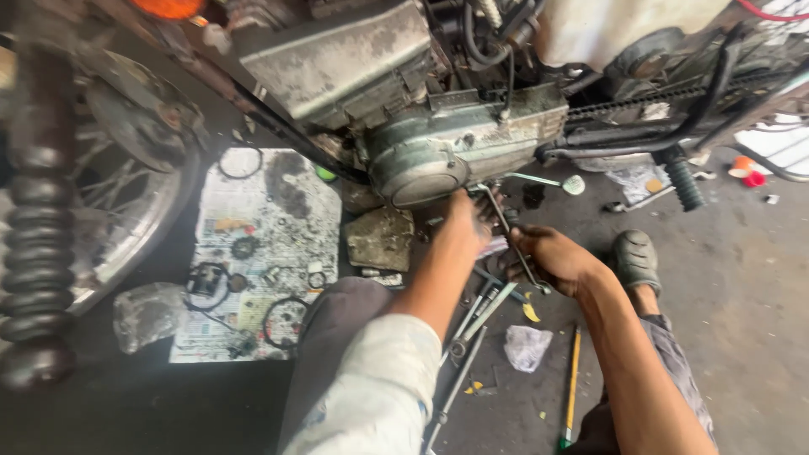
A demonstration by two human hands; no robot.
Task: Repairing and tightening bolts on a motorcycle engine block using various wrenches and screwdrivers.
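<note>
A motorcycle (354, 67) is seen across the far part of the scene, with its dusty engine case (472, 139) in the middle and its spoked wheel (126, 194) at the left. A black shock absorber spring (34, 244) is seen very near at the left edge. A drive chain (640, 99) runs to the right behind a black footrest (684, 184).

On the grey floor (742, 286) a sheet of newspaper (261, 253) is spread at the left, below the engine. Small parts are laid on it: rubber rings, a gear and a few bolts. A crumpled clear plastic bag (147, 312) lies just beside its near left corner.

The left hand (468, 221) is raised to the lower edge of the round engine cover; its fingers are bent against the metal, but it cannot be told whether something is pinched. The right hand (552, 257) is closed around a long thin metal wrench (510, 236), which is tilted and reaches up to the engine case between both hands.

Between the arms, on the floor, several wrenches (476, 320) lie near together. A crumpled white rag (527, 345) is near them, and a yellow-handled screwdriver (571, 383) lies just right of it. A dark sandal (636, 259) is seen at the right of the right hand.
</note>
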